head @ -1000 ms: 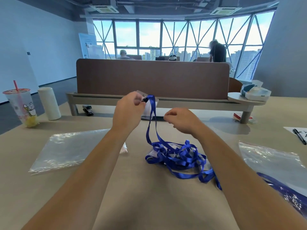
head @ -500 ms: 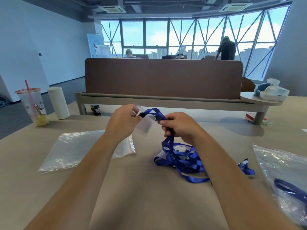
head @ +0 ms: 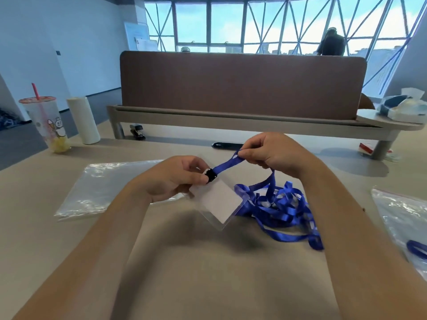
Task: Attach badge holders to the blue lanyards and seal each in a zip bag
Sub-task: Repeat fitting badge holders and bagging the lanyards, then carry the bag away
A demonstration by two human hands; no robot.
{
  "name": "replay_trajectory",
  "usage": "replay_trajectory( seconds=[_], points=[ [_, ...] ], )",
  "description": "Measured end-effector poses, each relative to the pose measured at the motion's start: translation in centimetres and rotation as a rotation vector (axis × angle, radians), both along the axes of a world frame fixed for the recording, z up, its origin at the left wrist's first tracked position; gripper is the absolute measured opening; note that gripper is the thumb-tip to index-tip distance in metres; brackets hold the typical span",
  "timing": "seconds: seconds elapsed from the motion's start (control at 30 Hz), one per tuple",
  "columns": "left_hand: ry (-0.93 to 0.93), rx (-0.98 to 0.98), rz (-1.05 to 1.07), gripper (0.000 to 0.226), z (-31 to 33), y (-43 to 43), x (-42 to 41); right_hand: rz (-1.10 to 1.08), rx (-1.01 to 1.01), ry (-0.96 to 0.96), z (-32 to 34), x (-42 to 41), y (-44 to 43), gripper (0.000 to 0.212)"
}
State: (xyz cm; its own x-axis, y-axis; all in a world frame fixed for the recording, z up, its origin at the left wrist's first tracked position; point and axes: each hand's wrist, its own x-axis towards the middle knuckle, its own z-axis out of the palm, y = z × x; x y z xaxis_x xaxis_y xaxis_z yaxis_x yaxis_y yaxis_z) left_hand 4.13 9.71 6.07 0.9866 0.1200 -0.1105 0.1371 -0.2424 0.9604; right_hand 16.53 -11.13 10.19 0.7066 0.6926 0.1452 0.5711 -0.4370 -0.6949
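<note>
A single head-worn wide-angle view looks forward and slightly down from the near edge of the table [head: 208, 285], close above the left hand [head: 175, 179] and right hand [head: 272, 155]. It faces the brown divider [head: 242, 86] along the far edge and the windows [head: 226, 21] beyond. The frame's borders seem bent.

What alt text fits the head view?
The left hand pinches the black clip atop a clear badge holder; the right hand holds its blue lanyard taut above the table. The left bag and right bag flank a lanyard pile.
</note>
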Motion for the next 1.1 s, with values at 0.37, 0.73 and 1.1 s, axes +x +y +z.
replay_trajectory(
  seconds=[0.37, 0.73, 1.1],
  points=[
    [-0.104, -0.162, 0.052, 0.009, -0.3, 0.1, -0.2, 0.102, -0.017, -0.013, -0.9, -1.2, 2.1, 0.040],
    [-0.036, -0.098, -0.015, 0.013, 0.0, 0.9, -1.1, 0.390, 0.066, 0.507, -2.0, -0.6, 2.1, 0.020],
    [-0.360, -0.785, 0.314, 0.009, -0.4, 1.1, 0.4, 0.182, 0.148, 0.358, -4.0, -2.5, 4.4, 0.027]
  ],
)
